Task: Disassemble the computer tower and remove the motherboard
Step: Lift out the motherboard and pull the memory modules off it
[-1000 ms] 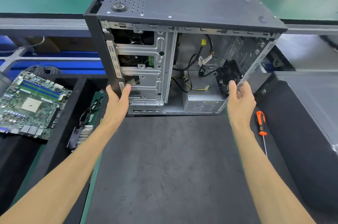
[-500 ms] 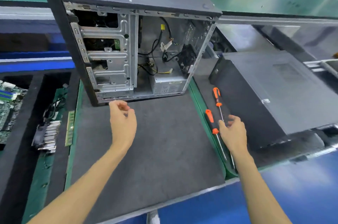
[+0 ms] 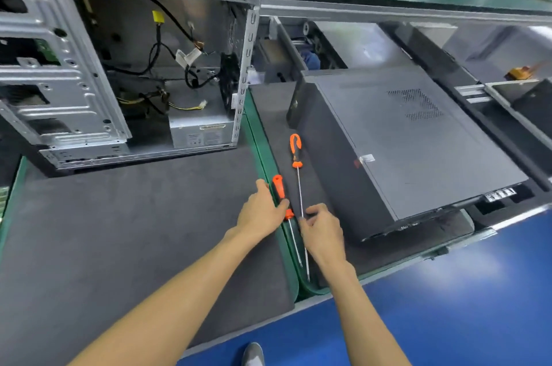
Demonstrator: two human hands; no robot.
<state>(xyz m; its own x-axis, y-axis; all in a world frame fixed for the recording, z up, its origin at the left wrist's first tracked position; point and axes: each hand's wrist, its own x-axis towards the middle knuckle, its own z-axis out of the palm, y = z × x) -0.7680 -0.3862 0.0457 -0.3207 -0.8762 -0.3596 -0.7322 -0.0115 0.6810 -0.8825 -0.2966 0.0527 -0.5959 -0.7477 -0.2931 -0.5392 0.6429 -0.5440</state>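
Grey foam matting is covering the counter (image 3: 119,246), which is being bordered by a green strip and a blue floor below. At the counter's far left corner, the computer tower (image 3: 125,67) is being kept upright with its side panel off, so that loose cables and a silver power supply are being shown inside; whether a motherboard is mounted cannot be told. Along the mat's right edge two screwdrivers are being handled. The short screwdriver (image 3: 279,189) is being gripped at its orange handle by the left hand (image 3: 263,210), thumb and fingers curled round it. The long screwdriver (image 3: 299,186) is being pinched at its metal shaft by the right hand (image 3: 321,234). Just beside them, toward the right edge, a closed black case (image 3: 403,141) is being left lying flat.
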